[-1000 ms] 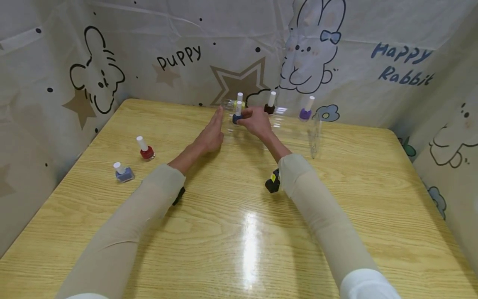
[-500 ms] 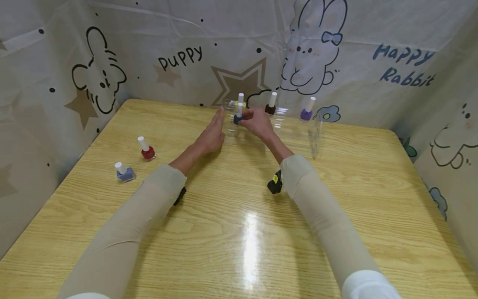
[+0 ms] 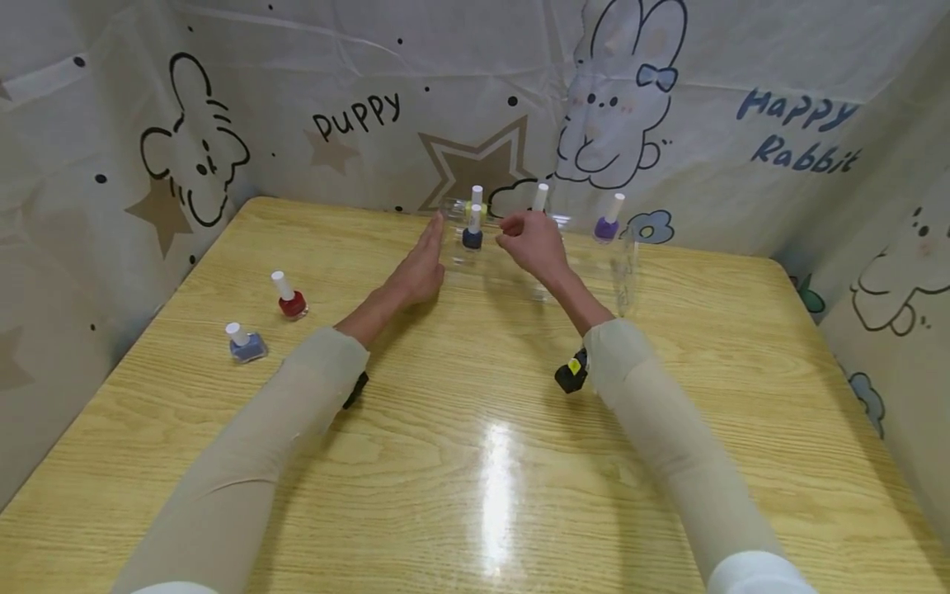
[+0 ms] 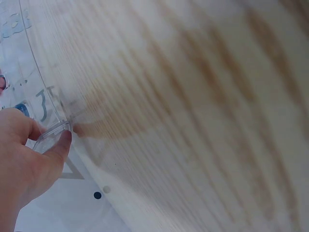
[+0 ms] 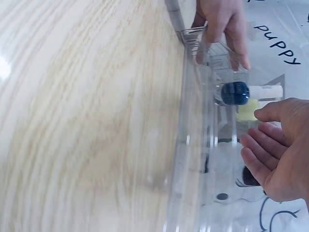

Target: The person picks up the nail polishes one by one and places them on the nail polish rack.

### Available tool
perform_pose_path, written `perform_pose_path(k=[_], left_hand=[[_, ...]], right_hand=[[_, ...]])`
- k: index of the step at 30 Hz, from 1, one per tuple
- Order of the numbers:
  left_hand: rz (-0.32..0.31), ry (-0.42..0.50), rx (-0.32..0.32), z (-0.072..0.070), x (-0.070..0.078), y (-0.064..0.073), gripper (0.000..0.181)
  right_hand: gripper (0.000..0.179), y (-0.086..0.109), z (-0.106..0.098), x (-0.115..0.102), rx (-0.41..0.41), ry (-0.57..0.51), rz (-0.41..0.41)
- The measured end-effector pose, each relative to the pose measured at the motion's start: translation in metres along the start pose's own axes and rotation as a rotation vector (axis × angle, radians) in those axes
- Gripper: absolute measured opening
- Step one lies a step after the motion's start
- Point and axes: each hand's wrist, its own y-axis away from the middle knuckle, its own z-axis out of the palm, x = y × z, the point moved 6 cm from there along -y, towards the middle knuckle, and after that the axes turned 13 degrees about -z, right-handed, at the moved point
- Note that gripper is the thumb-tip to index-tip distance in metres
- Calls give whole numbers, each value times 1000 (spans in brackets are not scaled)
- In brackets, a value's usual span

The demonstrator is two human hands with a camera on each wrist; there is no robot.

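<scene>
A clear plastic stepped rack (image 3: pixel 626 276) stands at the back of the table. My left hand (image 3: pixel 417 268) grips its left end; in the left wrist view the thumb and fingers lie on both sides of the clear edge. On a lower step, a dark blue nail polish bottle (image 3: pixel 472 238) stands upright. My right hand (image 3: pixel 536 247) is just right of it, apart, fingers loosely bent and holding nothing. Behind are a yellow nail polish (image 3: pixel 477 196), a dark one whose white cap (image 3: pixel 542 196) shows above my right hand, and a purple nail polish (image 3: pixel 606 228).
On the table's left side stand a red nail polish (image 3: pixel 293 304) and a grey-blue nail polish (image 3: pixel 248 347). A printed cloth (image 3: pixel 356 49) hangs behind and along both sides of the wooden table (image 3: pixel 445 462).
My right hand has let go of the dark blue nail polish and moved right, leaving the bottle upright on the rack. The left hand has stayed at the rack's end.
</scene>
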Motion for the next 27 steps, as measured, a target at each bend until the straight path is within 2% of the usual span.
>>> perform_pose_path(k=[9,14,20,27], left_hand=[[7,-18,6,-2,0,0,78],[1,-19,-7,0,0,0,78],[8,-17,-6,1,0,1,78],[-1,2,-9,1,0,1,79]], right_hand=[[27,19,-34,-9,-14,46,-88],[27,36,-51,-6,5,91,-114],[31,58,-72,14,53,140,-125],[38,83,-98,44,91,133,-77]])
